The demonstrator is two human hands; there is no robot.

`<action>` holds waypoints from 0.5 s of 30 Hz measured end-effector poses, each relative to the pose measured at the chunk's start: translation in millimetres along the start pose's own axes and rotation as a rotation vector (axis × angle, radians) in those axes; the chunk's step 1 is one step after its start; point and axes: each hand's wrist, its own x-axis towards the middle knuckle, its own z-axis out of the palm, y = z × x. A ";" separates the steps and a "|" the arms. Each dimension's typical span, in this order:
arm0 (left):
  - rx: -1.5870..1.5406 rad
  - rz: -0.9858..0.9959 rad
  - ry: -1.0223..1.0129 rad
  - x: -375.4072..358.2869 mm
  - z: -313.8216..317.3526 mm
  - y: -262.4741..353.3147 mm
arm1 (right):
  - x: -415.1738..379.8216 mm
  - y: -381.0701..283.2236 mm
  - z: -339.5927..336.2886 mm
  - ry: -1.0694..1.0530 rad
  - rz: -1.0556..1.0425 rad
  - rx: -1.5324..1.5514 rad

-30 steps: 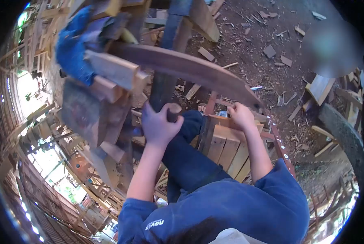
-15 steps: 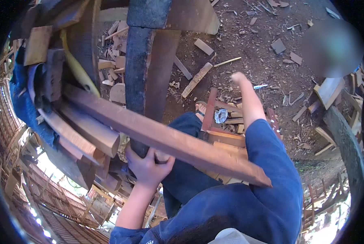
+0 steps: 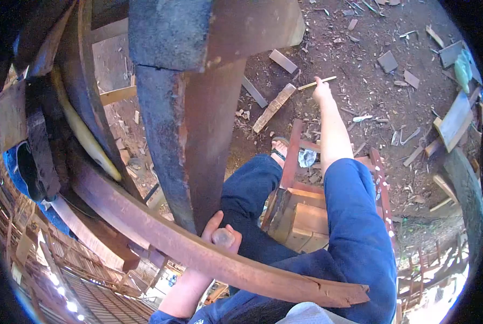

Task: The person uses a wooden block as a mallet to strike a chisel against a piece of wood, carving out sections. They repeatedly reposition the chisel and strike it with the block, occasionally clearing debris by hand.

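Note:
My left hand (image 3: 233, 243) is wrapped round a pale, round-ended object (image 3: 223, 237), whose far part is hidden. It is beside the lower end of a thick dark beam (image 3: 163, 129), and a long curved reddish-brown timber (image 3: 198, 251) crosses in front of my left forearm. My right arm stretches out over the dirt floor. At its end my right hand (image 3: 322, 93) closes on a thin pale stick (image 3: 309, 85), which shows on both sides of the fingers. Just left of the stick lies a rough wood strip (image 3: 274, 108).
A reddish wooden frame (image 3: 290, 156) with light wood blocks (image 3: 310, 218) and a crumpled clear wrapper (image 3: 306, 157) stands beside my leg. Offcuts (image 3: 387, 62) and shavings litter the dirt. More boards (image 3: 454, 121) and a green bag (image 3: 463, 70) are at right.
My right hand has moved slightly forward onto the thin stick and taken hold of it. The view has shifted, so the beam and curved timber appear larger and elsewhere in the picture.

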 end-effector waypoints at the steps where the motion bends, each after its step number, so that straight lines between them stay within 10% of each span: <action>1: 0.010 -0.030 0.001 0.4 -1.6 2.9 | 6.6 0.1 1.6 -0.018 0.025 0.001; 15: 0.422 0.163 0.088 10.7 -12.5 18.3 | 6.1 -16.0 6.3 0.049 0.080 0.259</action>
